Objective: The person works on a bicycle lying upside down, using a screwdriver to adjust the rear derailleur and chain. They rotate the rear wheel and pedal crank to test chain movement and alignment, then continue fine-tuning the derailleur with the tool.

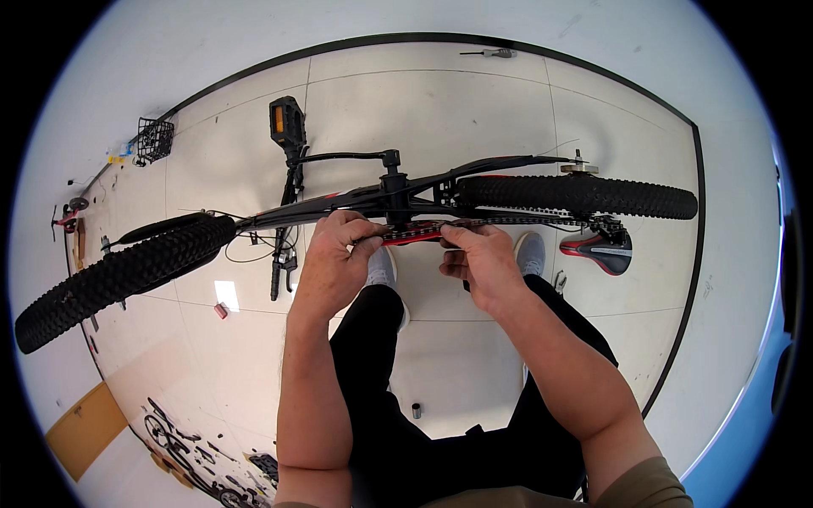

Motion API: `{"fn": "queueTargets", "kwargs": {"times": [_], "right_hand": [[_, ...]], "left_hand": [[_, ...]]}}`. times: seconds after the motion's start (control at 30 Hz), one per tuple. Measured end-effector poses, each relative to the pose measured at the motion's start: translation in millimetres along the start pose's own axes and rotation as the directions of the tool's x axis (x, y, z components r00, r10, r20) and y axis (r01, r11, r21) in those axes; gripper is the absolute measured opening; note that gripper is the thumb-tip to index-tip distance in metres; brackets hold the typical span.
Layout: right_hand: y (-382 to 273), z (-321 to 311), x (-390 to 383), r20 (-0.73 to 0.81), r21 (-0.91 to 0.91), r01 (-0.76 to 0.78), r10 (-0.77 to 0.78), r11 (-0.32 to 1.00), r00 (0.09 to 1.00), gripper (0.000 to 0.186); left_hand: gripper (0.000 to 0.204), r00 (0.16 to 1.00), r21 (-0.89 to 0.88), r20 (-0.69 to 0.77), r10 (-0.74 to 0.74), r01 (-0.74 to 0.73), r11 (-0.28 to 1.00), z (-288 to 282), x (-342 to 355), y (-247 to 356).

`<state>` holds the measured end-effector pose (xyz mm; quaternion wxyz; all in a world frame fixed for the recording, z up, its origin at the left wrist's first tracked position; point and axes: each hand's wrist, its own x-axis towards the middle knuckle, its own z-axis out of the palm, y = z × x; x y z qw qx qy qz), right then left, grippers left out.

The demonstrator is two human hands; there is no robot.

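A black bicycle (339,201) stretches across in front of me, with one knobbly tyre (127,275) at the left and another tyre (584,196) at the right. Its bicycle chain (538,220) runs from the rear sprockets (608,227) to the front chainring, beside a red chain guard (412,237). My left hand (340,258) pinches the chain at the left end of that guard, thumb against fingers. At the guard's right end, my right hand (478,258) has thumb and forefinger closed on the chain, other fingers curled. The fingertips partly hide the chain there.
A crank arm ends in a black pedal (288,123) on the far side. A saddle (598,252) sits by the right tyre. A screwdriver (491,53) lies by the far wall, a small socket (416,411) between my legs. Bicycle parts (182,449) are scattered at lower left.
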<state>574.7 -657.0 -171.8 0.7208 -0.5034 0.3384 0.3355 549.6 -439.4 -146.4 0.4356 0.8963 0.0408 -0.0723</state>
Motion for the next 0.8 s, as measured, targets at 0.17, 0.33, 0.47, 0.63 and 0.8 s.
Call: {"fn": "queueTargets", "kwargs": {"times": [0.17,0.33,0.47,0.63,0.8], "right_hand": [[4.2,-7.8,0.8,0.021,0.015,-0.015,0.014,1.0,1.0,0.021],[9.4,-7.2,-0.7,0.041,0.064,0.003,-0.006,0.998,0.999,0.022],[10.6,-0.1,-4.8,-0.064,0.015,0.036,-0.035,0.999,0.997,0.024],[27.2,-0.5,-1.6,-0.099,-0.048,0.161,-0.165,0.986,0.981,0.022],[27.9,0.8,-4.8,-0.123,-0.086,0.236,-0.246,0.968,0.962,0.021]], "left_hand": [[0.017,0.986,-0.083,0.076,-0.151,0.157,0.984,-4.8,0.4,2.8],[0.022,0.941,-0.115,0.078,-0.33,0.337,0.934,-5.8,-2.8,-3.5],[0.03,0.94,-0.006,-0.032,-0.338,0.338,0.941,-5.4,-4.4,-5.8],[0.036,0.868,-0.107,-0.002,-0.496,0.493,0.863,-10.7,-1.7,-9.9],[0.037,0.83,-0.087,0.021,-0.557,0.557,0.826,-15.6,1.1,-23.0]]}}
